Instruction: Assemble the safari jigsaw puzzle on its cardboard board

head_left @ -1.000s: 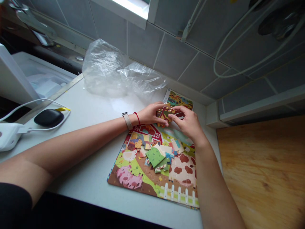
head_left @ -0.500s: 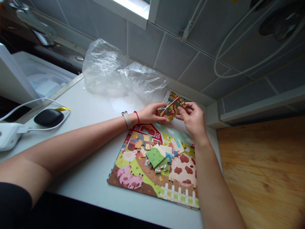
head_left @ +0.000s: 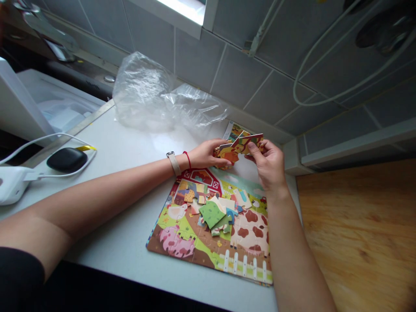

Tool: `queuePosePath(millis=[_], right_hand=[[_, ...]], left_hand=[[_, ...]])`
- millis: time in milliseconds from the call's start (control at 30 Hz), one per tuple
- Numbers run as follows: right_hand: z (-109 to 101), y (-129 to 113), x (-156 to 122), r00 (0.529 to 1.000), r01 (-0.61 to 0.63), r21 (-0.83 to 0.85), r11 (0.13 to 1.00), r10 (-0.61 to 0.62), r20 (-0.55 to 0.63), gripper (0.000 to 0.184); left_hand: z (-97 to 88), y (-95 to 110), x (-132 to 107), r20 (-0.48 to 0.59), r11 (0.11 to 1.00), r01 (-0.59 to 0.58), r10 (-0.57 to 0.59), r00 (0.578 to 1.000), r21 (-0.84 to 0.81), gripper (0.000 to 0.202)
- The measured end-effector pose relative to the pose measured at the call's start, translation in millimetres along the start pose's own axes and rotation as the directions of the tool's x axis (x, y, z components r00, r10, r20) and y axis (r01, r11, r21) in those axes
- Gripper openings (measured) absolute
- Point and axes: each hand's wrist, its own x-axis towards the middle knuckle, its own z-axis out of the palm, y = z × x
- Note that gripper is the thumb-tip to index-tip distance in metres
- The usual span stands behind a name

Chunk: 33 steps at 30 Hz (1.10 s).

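My left hand (head_left: 211, 154) is closed around a small bunch of jigsaw puzzle pieces (head_left: 228, 153), orange and yellow in colour, above the far edge of the farm puzzle. Between the thumb and fingers of my right hand (head_left: 269, 162) is a jigsaw puzzle piece (head_left: 255, 139) with dark red on it, touching or very near those in the left. Below both hands lies the farm puzzle (head_left: 204, 242), with a barn, a pig and a spotted cow. Several loose pieces (head_left: 212, 213) are heaped on its middle. Behind the hands, a printed sheet or board (head_left: 231, 129) is partly hidden.
A crumpled clear plastic bag (head_left: 146, 95) lies at the back of the white counter (head_left: 107, 225) against the tiled wall. On the left are a black rounded case (head_left: 66, 160), a white charger (head_left: 14, 185) with its cable, and a sink. A wooden surface (head_left: 357, 229) is at the right.
My right hand has moved slightly right and turned, swinging its puzzle piece away from the bunch and to a flatter angle. The left hand has stayed in place.
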Motion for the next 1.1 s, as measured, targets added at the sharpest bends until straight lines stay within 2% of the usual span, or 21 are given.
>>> queuePosePath(millis=[100, 167, 200, 233, 300, 333, 367, 400, 467, 533, 567, 633, 700, 867, 1100], right_hand=[[-7, -14, -4, 0.998, 0.008, 0.043, 0.999, -0.010, 0.059, 0.044], [-10, -26, -11, 0.972, -0.035, 0.044, 0.998, 0.024, 0.234, 0.042], [-10, -32, -14, 0.930, -0.074, 0.022, 0.997, 0.061, 0.362, 0.042], [-8, -37, -18, 0.862, -0.111, -0.022, 0.994, 0.108, 0.495, 0.042], [-3, -47, -25, 0.689, -0.117, -0.181, 0.977, 0.211, 0.694, 0.044], [1, -50, -28, 0.635, -0.061, -0.276, 0.959, 0.250, 0.731, 0.043], [4, -53, -30, 0.629, 0.024, -0.366, 0.930, 0.270, 0.729, 0.040], [6, -55, -31, 0.667, 0.115, -0.444, 0.888, 0.262, 0.697, 0.033], [8, -55, -31, 0.803, 0.229, -0.543, 0.808, 0.159, 0.575, 0.025], [6, -50, -28, 0.920, 0.238, -0.563, 0.791, 0.002, 0.393, 0.031], [5, -46, -26, 0.951, 0.232, -0.556, 0.798, -0.066, 0.302, 0.031], [4, -37, -22, 0.970, 0.236, -0.539, 0.808, -0.161, 0.183, 0.033], [4, -29, -19, 0.968, 0.245, -0.524, 0.816, -0.179, 0.173, 0.038], [9, -18, -14, 0.975, 0.201, -0.471, 0.859, -0.129, 0.181, 0.020], [3, 1, -5, 0.997, 0.076, -0.276, 0.958, -0.063, 0.054, 0.030]], left_hand=[[0.4, 3, 0, 0.034, 0.995, 0.052, -0.049, 0.998, -0.089, 0.051], [0.1, 5, 0, 0.025, 0.997, 0.051, -0.049, 0.998, -0.066, 0.048], [-0.2, 5, 0, 0.017, 0.998, 0.046, -0.046, 0.999, -0.045, 0.047], [-0.6, 5, 0, 0.011, 0.999, 0.043, -0.043, 0.999, -0.025, 0.045], [-1.2, 6, 0, 0.006, 0.999, 0.050, -0.050, 0.999, 0.009, 0.043], [-1.3, 6, 0, 0.004, 0.998, 0.056, -0.056, 0.998, 0.018, 0.042], [-1.4, 5, 0, 0.001, 0.998, 0.060, -0.060, 0.998, 0.019, 0.041], [-1.3, 5, 0, -0.003, 0.998, 0.060, -0.060, 0.998, 0.011, 0.041], [-0.8, 5, 0, -0.001, 0.998, 0.057, -0.057, 0.998, -0.018, 0.041], [-0.1, 4, 0, 0.001, 0.997, 0.059, -0.059, 0.998, -0.050, 0.043], [0.1, 4, 0, 0.000, 0.996, 0.064, -0.064, 0.998, -0.065, 0.044], [0.3, 3, 0, -0.012, 0.994, 0.071, -0.072, 0.997, -0.079, 0.047], [0.0, 3, 0, -0.019, 0.996, 0.064, -0.065, 0.998, -0.054, 0.052], [-1.3, 2, 1, 0.006, 0.999, -0.001, 0.001, 1.000, 0.036, 0.061], [-2.2, 0, 0, 0.030, 0.985, -0.048, 0.044, 0.999, 0.163, 0.061]])
